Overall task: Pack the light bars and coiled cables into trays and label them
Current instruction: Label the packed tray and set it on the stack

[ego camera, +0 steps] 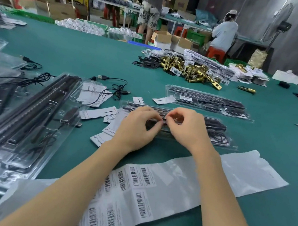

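Beside barcode sheet (130, 194), loose cables (117, 87), both hands (164, 123) pinching something tiny over tray (219, 132)

Teal-green table (98, 59); white label sheet (131, 192), black barcodes; black light bars (215, 124); gold latches (190, 70)

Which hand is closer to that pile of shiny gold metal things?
Right. The right hand lies below the gold pile, almost in line; the left hand sits further to the left.

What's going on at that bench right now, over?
Left hand and right hand pinching something small together, too small to identify. Both over packed tray. Barcode label sheet lies nearer, under forearms. Nothing blocking.
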Tool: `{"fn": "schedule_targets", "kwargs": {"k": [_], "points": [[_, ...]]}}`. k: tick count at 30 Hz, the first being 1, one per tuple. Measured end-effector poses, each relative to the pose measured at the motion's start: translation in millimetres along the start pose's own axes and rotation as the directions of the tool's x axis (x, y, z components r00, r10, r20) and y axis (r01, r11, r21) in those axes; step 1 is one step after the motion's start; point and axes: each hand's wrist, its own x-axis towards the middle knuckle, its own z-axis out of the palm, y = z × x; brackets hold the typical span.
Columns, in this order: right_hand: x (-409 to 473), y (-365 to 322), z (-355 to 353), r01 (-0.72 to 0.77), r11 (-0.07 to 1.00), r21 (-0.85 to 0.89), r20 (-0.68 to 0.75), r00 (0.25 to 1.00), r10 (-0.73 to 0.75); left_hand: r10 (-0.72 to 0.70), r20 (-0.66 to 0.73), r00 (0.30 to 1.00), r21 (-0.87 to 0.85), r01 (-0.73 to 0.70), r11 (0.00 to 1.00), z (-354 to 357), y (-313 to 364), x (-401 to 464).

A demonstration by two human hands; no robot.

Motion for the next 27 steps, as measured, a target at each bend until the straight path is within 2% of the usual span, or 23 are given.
{"fn": "schedule_targets", "kwargs": {"k": [1, 3, 4, 6, 8, 9, 11, 15, 18, 27], "points": [[-1, -7, -6, -0.020, 1.000, 0.011, 0.068, 0.997, 0.019, -0.012, -0.019, 1.000, -0.008, 0.012, 1.000, 0, -1, 0], [-4, -21, -17, -0.062, 0.998, -0.012, 0.315, 0.947, 0.062, -0.034, -0.066, 0.997, -0.041, 0.031, 0.999, -1, -2, 1], [-7, -27, -21, -0.077, 0.997, -0.031, 0.452, 0.888, 0.083, -0.051, -0.091, 0.995, -0.065, 0.045, 0.997, -2, -2, 2], [-13, -34, -26, -0.100, 0.993, -0.062, 0.683, 0.722, 0.115, -0.097, -0.135, 0.986, -0.113, 0.082, 0.990, -3, -2, 3], [-18, -38, -27, -0.115, 0.990, -0.081, 0.807, 0.576, 0.133, -0.140, -0.149, 0.979, -0.150, 0.117, 0.982, -3, -3, 4], [-18, -39, -26, -0.111, 0.990, -0.091, 0.826, 0.547, 0.137, -0.148, -0.147, 0.978, -0.153, 0.125, 0.980, -4, -2, 4], [-16, -39, -27, -0.085, 0.988, -0.127, 0.823, 0.547, 0.153, -0.143, -0.134, 0.981, -0.146, 0.124, 0.981, -4, -1, 3], [-13, -36, -30, -0.039, 0.954, -0.296, 0.739, 0.624, 0.255, -0.140, -0.121, 0.983, -0.134, 0.123, 0.983, -4, 0, 3], [-14, -39, -29, -0.048, 0.943, -0.329, 0.738, 0.610, 0.288, -0.132, -0.117, 0.984, -0.120, 0.118, 0.986, -4, 1, 3], [-12, -30, -38, -0.073, 0.903, -0.422, 0.684, 0.628, 0.370, -0.148, -0.095, 0.984, -0.118, 0.137, 0.984, -6, 7, 1]]}}
